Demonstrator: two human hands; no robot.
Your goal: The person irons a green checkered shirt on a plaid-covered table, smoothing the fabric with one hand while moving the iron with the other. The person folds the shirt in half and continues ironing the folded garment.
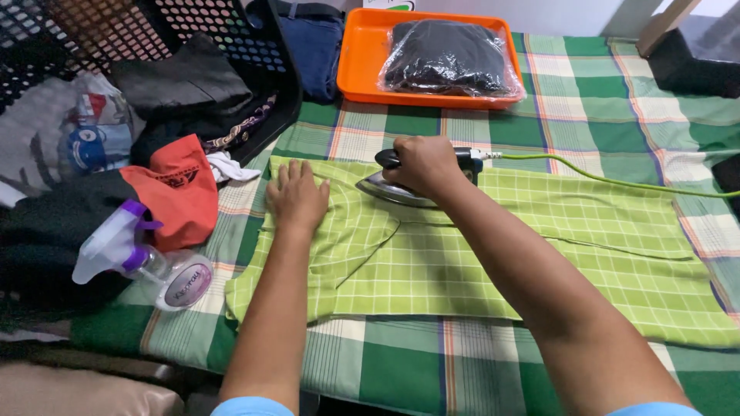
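A light green checked garment [493, 254] lies spread flat on a green plaid cloth [601, 108]. My right hand [422, 163] grips the black handle of an iron [385, 186] that rests on the garment's upper edge. A green cord [601, 179] runs from the iron off to the right. My left hand [297, 194] lies flat, fingers apart, on the garment's left part, just beside the iron's tip.
A spray bottle [146, 262] with a purple trigger lies at the left, by a red cloth [181, 189]. A black basket [154, 69] holds dark clothes. An orange tray [362, 62] at the back carries a bagged dark garment [447, 55].
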